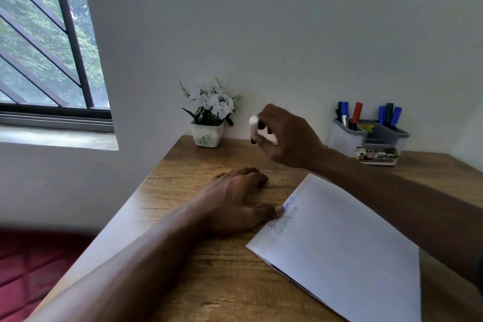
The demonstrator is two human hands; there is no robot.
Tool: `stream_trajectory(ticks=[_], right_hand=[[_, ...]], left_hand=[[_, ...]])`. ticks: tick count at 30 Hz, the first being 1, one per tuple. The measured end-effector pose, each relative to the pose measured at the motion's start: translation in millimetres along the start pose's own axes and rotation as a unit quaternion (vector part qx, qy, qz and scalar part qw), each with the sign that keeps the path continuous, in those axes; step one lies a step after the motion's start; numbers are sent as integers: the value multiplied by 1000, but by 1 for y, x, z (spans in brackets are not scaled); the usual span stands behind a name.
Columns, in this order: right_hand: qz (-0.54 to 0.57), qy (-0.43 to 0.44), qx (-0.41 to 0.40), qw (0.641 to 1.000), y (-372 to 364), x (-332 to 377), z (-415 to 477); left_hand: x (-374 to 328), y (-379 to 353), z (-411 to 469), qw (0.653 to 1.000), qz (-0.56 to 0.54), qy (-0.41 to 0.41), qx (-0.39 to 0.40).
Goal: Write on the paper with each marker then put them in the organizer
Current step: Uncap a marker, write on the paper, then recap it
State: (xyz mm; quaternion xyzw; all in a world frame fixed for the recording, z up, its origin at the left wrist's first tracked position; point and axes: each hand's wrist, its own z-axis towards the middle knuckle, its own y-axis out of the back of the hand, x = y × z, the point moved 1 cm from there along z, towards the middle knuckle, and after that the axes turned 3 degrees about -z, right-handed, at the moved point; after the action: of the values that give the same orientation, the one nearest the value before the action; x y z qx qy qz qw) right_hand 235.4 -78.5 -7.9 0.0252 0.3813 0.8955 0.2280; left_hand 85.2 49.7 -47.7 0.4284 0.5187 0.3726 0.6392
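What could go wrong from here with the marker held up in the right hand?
The right hand holds the white marker seemingly near the flower pot; a careless swing might tip it. The organizer already holds several markers, so slotting another could jostle them. Only the thumb of the left hand pins the paper, which might shift.

single head-worn view, angled forward and down, close over the wooden desk (235, 282)

Home study corner: wooden desk (209, 282) in a plain white wall corner, barred window (47, 42) with trees outside, potted flowers (210, 112), marker organizer (366, 138), red cushion (31, 269) beside the desk.
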Motion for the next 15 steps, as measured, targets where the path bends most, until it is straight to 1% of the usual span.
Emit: stream_trajectory(ticks=[1,2,3,4,5,6,7,10,13,15], right_hand=[[79,-81,-39,993,11,2,-8],[168,-169,-69,969,23,5,-19],[268,-249,-86,927,35,10,-29],[369,-307,-90,873,47,16,-41],[453,-343,-81,819,57,23,-53],[506,-363,-69,779,65,31,-64],[535,-373,-59,755,72,38,-75],[582,-390,-55,711,78,56,-93],[598,-392,-32,698,74,67,-97],[602,-392,-9,696,70,70,-98]], left_hand=[[1,1,0,1000,-14,2,-2],[0,1,-2,999,-36,6,-8],[1,2,-4,998,-64,8,-20],[0,3,-6,995,-94,5,-40],[0,4,-8,990,-120,-5,-68],[0,5,-11,985,-138,-22,-100],[-3,5,-13,980,-146,-47,-127],[-15,7,-18,964,-145,-128,-180],[-22,9,-18,946,-170,-159,-228],[-21,8,-18,941,-184,-160,-234]])
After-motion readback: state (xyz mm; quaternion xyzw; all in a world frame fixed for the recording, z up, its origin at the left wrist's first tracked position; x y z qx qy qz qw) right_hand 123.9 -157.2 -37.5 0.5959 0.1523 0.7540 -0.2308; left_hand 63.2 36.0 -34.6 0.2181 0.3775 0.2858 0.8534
